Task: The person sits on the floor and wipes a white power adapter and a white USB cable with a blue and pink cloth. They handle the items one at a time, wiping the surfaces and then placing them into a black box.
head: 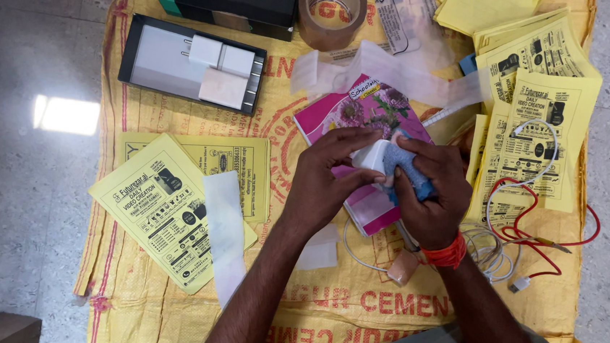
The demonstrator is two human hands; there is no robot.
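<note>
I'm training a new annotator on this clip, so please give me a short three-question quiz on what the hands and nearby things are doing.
1. True or false: the left hand touches the small white block.
2. What does the right hand press against that block: (a) blue cloth, (b) tape roll, (c) red wire?
3. What lies directly under both hands?

Key: 1 true. 2 (a), the blue cloth. 3 the pink flowered notebook, on the yellow woven sack.
</note>
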